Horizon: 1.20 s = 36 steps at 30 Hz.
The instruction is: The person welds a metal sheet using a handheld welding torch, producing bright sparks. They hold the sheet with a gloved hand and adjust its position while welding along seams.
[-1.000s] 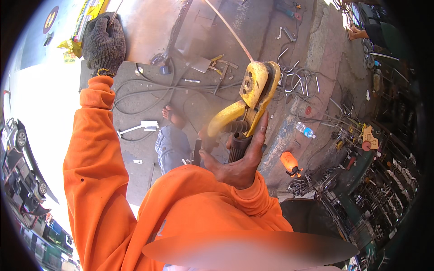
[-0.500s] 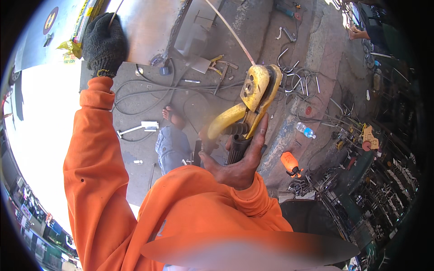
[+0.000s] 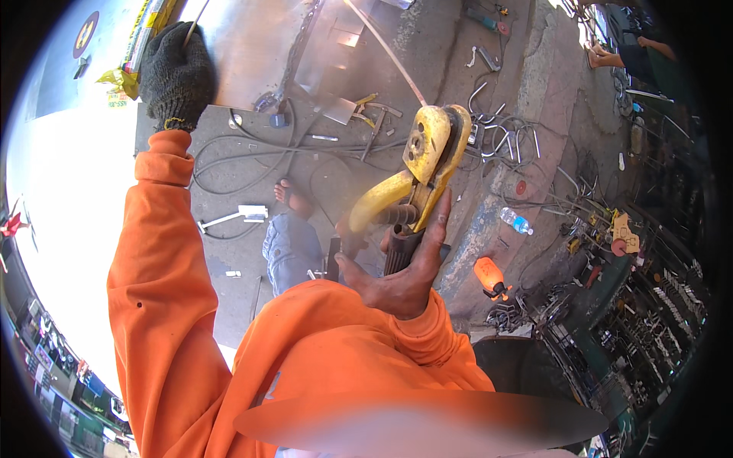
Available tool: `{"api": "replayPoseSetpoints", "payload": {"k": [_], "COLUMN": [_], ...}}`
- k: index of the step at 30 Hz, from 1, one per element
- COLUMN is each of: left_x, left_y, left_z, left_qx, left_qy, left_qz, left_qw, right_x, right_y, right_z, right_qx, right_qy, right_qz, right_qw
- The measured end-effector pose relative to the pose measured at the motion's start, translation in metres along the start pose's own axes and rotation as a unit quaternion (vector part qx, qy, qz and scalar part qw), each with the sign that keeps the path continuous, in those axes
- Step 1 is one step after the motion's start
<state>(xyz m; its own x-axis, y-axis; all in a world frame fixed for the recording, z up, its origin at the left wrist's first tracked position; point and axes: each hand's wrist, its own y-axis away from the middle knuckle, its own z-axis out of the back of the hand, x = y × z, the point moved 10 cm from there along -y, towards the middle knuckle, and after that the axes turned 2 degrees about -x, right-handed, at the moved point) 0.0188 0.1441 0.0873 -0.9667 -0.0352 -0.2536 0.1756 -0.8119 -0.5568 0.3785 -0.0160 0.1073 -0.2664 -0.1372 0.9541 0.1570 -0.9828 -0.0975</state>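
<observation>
Rod point(image 3: 388, 49), pale and slender, juts from the head of the yellow holder point(image 3: 427, 145) and slants to its upper left, so the fitting looks done! The right hand point(image 3: 412, 278), bare, is wrapped around the black ribbed handle point(image 3: 402, 256) at the holder's lower end. Well to the holder's upper left, the left hand point(image 3: 179, 76), in a dark knitted glove, is curled in a fist around a thin stick point(image 3: 196, 19), over or beside a metal sheet point(image 3: 244, 53); whether they touch is hard to call. And how far along is it? A long stretch of rod shows past the holder, so plenty seems unspent, but the far tip runs out of view: no telling whether it meets anything, what is finished up there or how much remains. Left of the holder, dark cable point(image 3: 252, 153) loops across the floor; to its lower right lies a clear bottle point(image 3: 513, 219).
</observation>
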Motion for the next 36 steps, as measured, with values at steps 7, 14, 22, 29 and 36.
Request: {"api": "replayPoseSetpoints", "payload": {"k": [7,14,22,29,36], "left_x": [0.001,-0.003,0.0,0.0,-0.002], "left_y": [0.0,-0.002,0.0,0.002,0.001], "left_z": [-0.001,0.0,-0.002,-0.003,-0.001], "left_qx": [0.011,-0.004,-0.004,-0.019,-0.021], "left_qy": [-0.029,-0.024,-0.016,-0.038,-0.023], "left_qz": [0.0,-0.015,-0.017,-0.025,-0.027], "left_qw": [1.0,1.0,1.0,0.999,0.999], "right_x": [-0.002,0.015,0.001,-0.005,0.006], "right_y": [0.0,-0.007,0.0,0.001,-0.004], "right_z": [0.002,0.001,-0.001,-0.003,-0.003], "right_qx": [-0.017,-0.002,0.0,0.005,0.009], "right_qy": [-0.022,-0.022,-0.017,-0.044,-0.043], "right_qz": [-0.03,0.043,0.001,-0.022,0.031], "right_qw": [0.999,0.999,1.0,0.999,0.999]}}
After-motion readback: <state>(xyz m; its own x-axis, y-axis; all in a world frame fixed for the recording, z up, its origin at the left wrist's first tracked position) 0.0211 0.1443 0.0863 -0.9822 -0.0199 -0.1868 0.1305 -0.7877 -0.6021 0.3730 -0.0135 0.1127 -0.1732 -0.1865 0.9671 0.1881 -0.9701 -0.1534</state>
